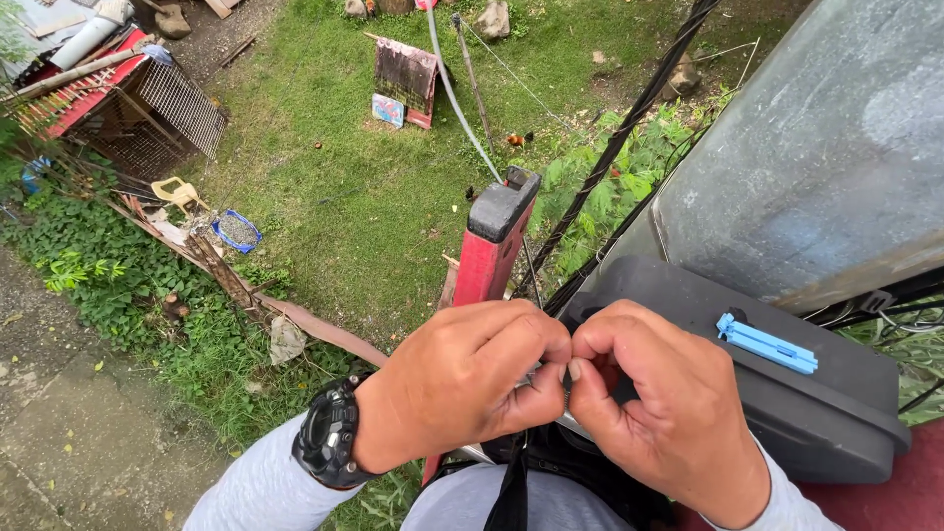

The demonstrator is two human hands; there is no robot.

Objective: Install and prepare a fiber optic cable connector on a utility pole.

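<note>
Your left hand (462, 383) and right hand (654, 403) meet knuckle to knuckle in front of your chest, both curled tight, thumbs and forefingers pinched together on something small and pale at the point where they touch; it is almost wholly hidden by your fingers, so you cannot tell what it is. A black wristwatch (329, 433) sits on your left wrist. Just behind your right hand lies a dark grey plastic box (787, 393) with a blue clip (767, 344) on its lid, pressed against a grey pole (816, 167). A red ladder rail (492, 256) rises beyond your left hand, black cables (629, 128) run up beside it, and grass (324, 147) lies far below
</note>
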